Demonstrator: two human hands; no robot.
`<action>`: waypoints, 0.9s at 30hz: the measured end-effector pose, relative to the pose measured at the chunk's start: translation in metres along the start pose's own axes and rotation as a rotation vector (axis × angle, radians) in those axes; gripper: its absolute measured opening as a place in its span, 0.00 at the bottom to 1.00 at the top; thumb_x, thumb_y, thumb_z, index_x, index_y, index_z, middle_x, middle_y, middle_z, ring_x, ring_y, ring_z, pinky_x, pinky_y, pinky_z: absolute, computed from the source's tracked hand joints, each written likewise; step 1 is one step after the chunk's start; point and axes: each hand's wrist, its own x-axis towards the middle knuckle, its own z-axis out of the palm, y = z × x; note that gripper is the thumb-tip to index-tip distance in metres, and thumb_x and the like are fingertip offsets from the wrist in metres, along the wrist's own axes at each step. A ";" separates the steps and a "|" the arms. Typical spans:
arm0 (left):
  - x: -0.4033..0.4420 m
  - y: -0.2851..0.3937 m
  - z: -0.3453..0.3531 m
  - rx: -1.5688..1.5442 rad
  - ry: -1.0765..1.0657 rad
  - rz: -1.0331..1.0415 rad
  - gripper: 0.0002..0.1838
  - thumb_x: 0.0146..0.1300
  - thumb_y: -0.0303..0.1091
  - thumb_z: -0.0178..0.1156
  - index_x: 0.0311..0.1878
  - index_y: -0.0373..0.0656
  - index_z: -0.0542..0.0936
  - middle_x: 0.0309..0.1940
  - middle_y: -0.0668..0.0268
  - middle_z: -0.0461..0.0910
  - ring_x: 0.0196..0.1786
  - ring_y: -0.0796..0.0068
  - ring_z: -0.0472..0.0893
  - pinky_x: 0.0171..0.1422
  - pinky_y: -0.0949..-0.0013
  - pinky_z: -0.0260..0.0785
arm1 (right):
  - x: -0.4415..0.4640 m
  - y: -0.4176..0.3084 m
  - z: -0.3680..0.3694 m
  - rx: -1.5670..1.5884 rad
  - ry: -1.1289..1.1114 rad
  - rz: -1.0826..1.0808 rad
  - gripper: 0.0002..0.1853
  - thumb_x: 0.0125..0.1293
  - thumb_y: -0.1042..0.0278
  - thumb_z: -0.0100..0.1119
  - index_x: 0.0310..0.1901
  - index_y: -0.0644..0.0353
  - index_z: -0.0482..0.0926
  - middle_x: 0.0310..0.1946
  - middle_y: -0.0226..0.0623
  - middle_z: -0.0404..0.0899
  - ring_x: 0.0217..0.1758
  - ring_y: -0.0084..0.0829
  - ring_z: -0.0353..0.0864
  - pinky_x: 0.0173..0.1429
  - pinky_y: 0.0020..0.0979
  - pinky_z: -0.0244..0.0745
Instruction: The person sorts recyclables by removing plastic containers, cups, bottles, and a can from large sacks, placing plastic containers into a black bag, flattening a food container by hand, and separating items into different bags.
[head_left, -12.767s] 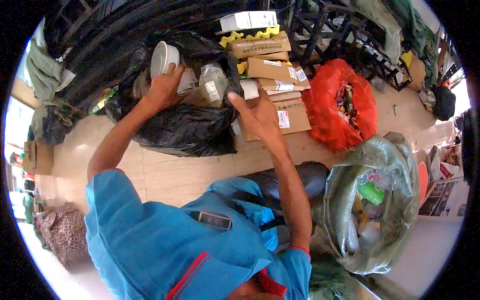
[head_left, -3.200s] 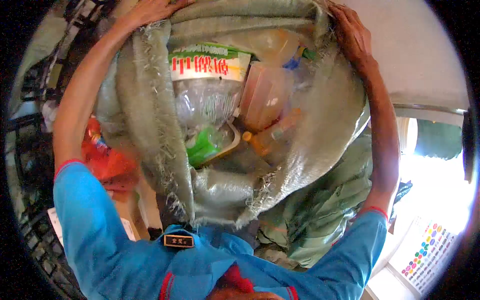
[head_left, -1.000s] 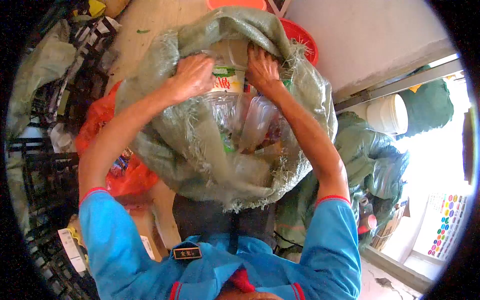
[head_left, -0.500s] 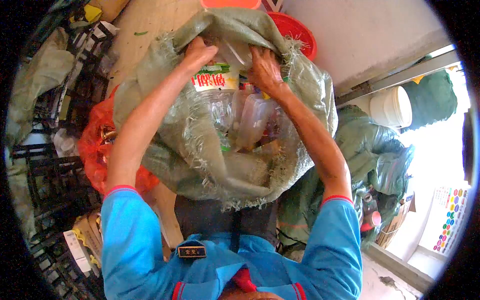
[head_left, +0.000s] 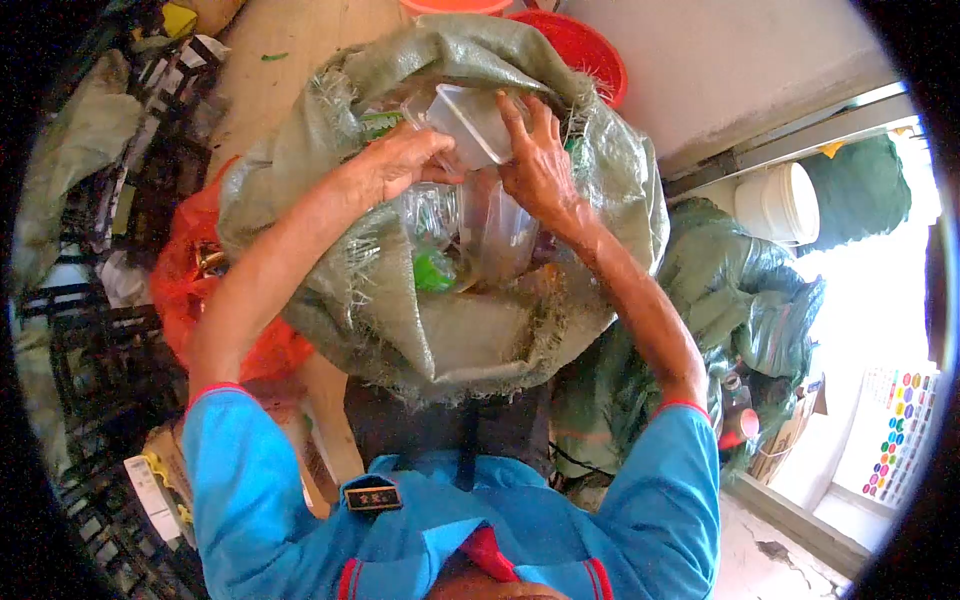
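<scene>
Left grip point(head_left: 408, 160) and right grip point(head_left: 542, 170) clasp a clear container point(head_left: 472, 122) — likely to steady it — at twelve o'clock in the sack point(head_left: 268, 182).

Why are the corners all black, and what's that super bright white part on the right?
Head view, edges: black surrounds a rounded picture, probably from a very wide lens; head view, right: strong light washes everything out to white between the white bucket and the colourful chart, so details there are lost; head view, middle: the green sack has pale, shiny glints outside.
</scene>
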 end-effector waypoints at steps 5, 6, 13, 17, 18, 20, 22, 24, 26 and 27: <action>-0.022 -0.002 -0.001 -0.186 -0.077 0.021 0.17 0.57 0.31 0.58 0.50 0.36 0.74 0.43 0.59 0.79 0.46 0.62 0.80 0.51 0.53 0.76 | -0.009 -0.014 -0.009 -0.053 -0.026 -0.026 0.47 0.40 0.79 0.66 0.67 0.50 0.57 0.60 0.58 0.56 0.62 0.61 0.59 0.56 0.49 0.73; -0.036 0.005 0.004 -0.294 -0.146 -0.024 0.19 0.55 0.32 0.60 0.50 0.36 0.74 0.40 0.60 0.79 0.47 0.64 0.79 0.50 0.55 0.76 | -0.013 -0.017 -0.011 -0.043 -0.043 -0.033 0.47 0.41 0.80 0.64 0.67 0.49 0.57 0.61 0.57 0.56 0.62 0.61 0.59 0.55 0.50 0.74; -0.059 0.003 0.035 -0.312 0.144 -0.036 0.27 0.52 0.34 0.64 0.57 0.49 0.69 0.53 0.59 0.74 0.54 0.56 0.76 0.50 0.44 0.76 | -0.034 -0.024 0.007 -0.063 0.014 -0.154 0.46 0.41 0.83 0.59 0.67 0.47 0.57 0.62 0.56 0.56 0.65 0.60 0.56 0.63 0.55 0.64; -0.058 -0.009 0.034 -0.237 0.259 0.039 0.28 0.52 0.37 0.64 0.57 0.43 0.69 0.49 0.60 0.74 0.50 0.57 0.78 0.46 0.53 0.79 | -0.026 -0.023 -0.021 0.019 -0.129 -0.182 0.46 0.41 0.80 0.62 0.67 0.51 0.59 0.63 0.53 0.56 0.66 0.56 0.58 0.66 0.48 0.62; -0.057 -0.011 0.031 -0.234 0.274 0.047 0.29 0.52 0.36 0.63 0.57 0.42 0.68 0.49 0.59 0.74 0.50 0.57 0.78 0.45 0.54 0.79 | -0.024 -0.019 -0.027 0.092 -0.205 -0.197 0.45 0.40 0.80 0.62 0.67 0.52 0.59 0.63 0.50 0.57 0.65 0.54 0.59 0.67 0.45 0.62; -0.056 -0.012 0.030 -0.217 0.275 0.018 0.28 0.51 0.35 0.63 0.56 0.40 0.69 0.48 0.58 0.75 0.49 0.57 0.78 0.43 0.56 0.80 | -0.015 0.000 -0.026 0.121 -0.245 -0.229 0.44 0.43 0.74 0.66 0.66 0.56 0.59 0.61 0.49 0.62 0.64 0.51 0.63 0.66 0.42 0.62; -0.056 -0.009 0.032 -0.196 0.273 -0.009 0.28 0.49 0.35 0.64 0.55 0.39 0.70 0.47 0.58 0.75 0.49 0.57 0.78 0.41 0.58 0.81 | -0.006 0.007 -0.021 0.203 -0.168 -0.146 0.42 0.48 0.68 0.66 0.66 0.61 0.59 0.57 0.50 0.68 0.57 0.47 0.72 0.61 0.39 0.68; -0.053 -0.002 0.039 -0.043 0.346 -0.083 0.27 0.49 0.34 0.64 0.53 0.37 0.72 0.45 0.57 0.76 0.49 0.58 0.78 0.36 0.62 0.82 | 0.003 0.003 -0.028 0.269 -0.180 -0.024 0.39 0.53 0.58 0.65 0.64 0.66 0.61 0.49 0.49 0.77 0.47 0.44 0.79 0.52 0.37 0.73; -0.044 -0.008 0.038 0.010 0.322 -0.076 0.27 0.50 0.32 0.63 0.55 0.41 0.68 0.47 0.58 0.75 0.49 0.57 0.78 0.35 0.58 0.82 | 0.017 0.013 -0.012 0.281 -0.084 0.432 0.32 0.56 0.50 0.62 0.56 0.67 0.72 0.40 0.47 0.81 0.39 0.40 0.82 0.43 0.36 0.75; -0.040 -0.011 0.038 0.064 0.299 -0.071 0.29 0.51 0.31 0.63 0.56 0.46 0.64 0.49 0.58 0.73 0.49 0.55 0.77 0.34 0.55 0.82 | 0.022 0.035 0.007 0.190 -0.040 0.370 0.29 0.57 0.44 0.60 0.45 0.66 0.80 0.31 0.44 0.83 0.34 0.37 0.82 0.41 0.36 0.74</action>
